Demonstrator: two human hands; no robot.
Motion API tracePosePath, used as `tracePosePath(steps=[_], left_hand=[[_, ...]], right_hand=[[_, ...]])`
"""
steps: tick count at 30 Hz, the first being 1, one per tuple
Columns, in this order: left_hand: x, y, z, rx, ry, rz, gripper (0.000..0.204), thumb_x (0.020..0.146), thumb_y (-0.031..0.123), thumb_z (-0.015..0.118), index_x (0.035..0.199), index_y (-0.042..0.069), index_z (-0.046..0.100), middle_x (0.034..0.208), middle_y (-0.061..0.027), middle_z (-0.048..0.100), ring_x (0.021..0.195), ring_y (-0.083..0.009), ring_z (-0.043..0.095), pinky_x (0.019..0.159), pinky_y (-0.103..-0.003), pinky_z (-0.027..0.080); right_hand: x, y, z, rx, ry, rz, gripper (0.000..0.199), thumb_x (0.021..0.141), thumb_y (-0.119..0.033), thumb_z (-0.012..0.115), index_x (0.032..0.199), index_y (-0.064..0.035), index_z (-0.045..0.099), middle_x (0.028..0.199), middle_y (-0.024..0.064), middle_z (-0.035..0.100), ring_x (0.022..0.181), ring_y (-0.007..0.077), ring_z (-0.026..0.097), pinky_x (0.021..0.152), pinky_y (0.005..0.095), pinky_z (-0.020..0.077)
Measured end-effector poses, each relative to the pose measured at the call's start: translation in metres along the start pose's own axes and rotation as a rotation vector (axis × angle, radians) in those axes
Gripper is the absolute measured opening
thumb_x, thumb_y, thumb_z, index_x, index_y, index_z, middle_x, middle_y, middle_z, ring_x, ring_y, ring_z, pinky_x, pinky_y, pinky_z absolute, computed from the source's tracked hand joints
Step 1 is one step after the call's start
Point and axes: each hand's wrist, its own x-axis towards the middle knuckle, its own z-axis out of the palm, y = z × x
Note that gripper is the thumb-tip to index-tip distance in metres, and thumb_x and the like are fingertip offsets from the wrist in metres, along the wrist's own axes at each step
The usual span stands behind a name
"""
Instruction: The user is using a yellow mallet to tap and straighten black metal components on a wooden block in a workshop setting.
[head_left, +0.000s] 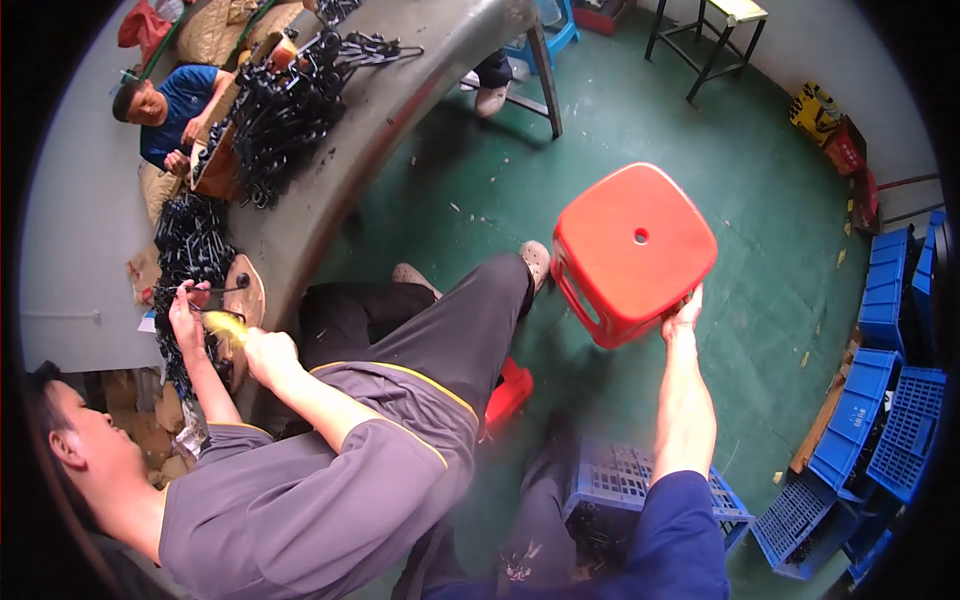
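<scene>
A red plastic stool [612,235] with a round hole in its seat is held up off the green floor. My right hand [684,312] is closed on its near right edge, with the fingers partly hidden beneath the seat. My right arm reaches forward in a dark blue sleeve. My left hand is not in view.
At the left, a co-worker in grey [330,490] sits at a metal table [400,60], holding a blurred yellow thing [225,326]. Black metal parts [285,110] are heaped there; another person [185,105] sits beyond. Blue crates [855,410] stand at right; one blue crate [615,468] is near my legs.
</scene>
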Motion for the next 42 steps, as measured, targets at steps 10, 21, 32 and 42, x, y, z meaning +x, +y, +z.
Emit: tracePosePath(steps=[10,21,32,42], left_hand=[[0.016,0.025,-0.019,-0.566,-0.135,-0.326,0.035,0.098,0.034,0.046,0.108,0.004,0.059,0.093,-0.0095,0.067,0.077,-0.0197,0.065,0.071,-0.036,0.054],[-0.002,-0.007,0.04,-1.006,0.013,-0.417,0.031,0.092,0.026,0.06,0.107,0.0,0.065,0.093,-0.009,0.069,0.083,-0.0172,0.066,0.069,-0.031,0.055],[0.152,-0.118,0.008,-1.007,0.367,0.183,0.027,0.077,0.025,0.068,0.092,0.002,0.069,0.084,-0.0182,0.069,0.078,-0.0239,0.068,0.074,-0.038,0.053],[0.197,-0.205,-0.175,-1.273,0.486,0.549,0.027,0.081,0.017,0.068,0.102,-0.001,0.064,0.09,-0.0074,0.068,0.084,-0.0137,0.063,0.076,-0.029,0.051]], right_hand=[[-0.015,0.005,0.033,0.029,-0.103,0.133,0.064,0.093,-0.055,0.047,0.141,-0.0141,0.04,0.141,0.0079,0.045,0.126,0.0302,0.044,0.103,0.056,0.0372],[-0.146,0.092,0.065,-0.691,-0.273,0.077,0.036,0.095,-0.046,0.052,0.096,-0.0103,0.054,0.079,0.0014,0.057,0.065,0.0143,0.055,0.052,0.029,0.0457],[-0.485,0.209,-0.093,-1.337,-0.502,0.182,0.014,0.088,-0.013,0.063,0.09,0.0009,0.064,0.07,0.0077,0.063,0.058,0.0171,0.059,0.051,0.0303,0.0488],[-0.726,0.338,0.02,-1.647,-1.084,0.105,0.034,0.092,-0.02,0.062,0.122,-0.0045,0.058,0.105,0.0059,0.068,0.093,0.0135,0.063,0.083,0.0269,0.0497]])
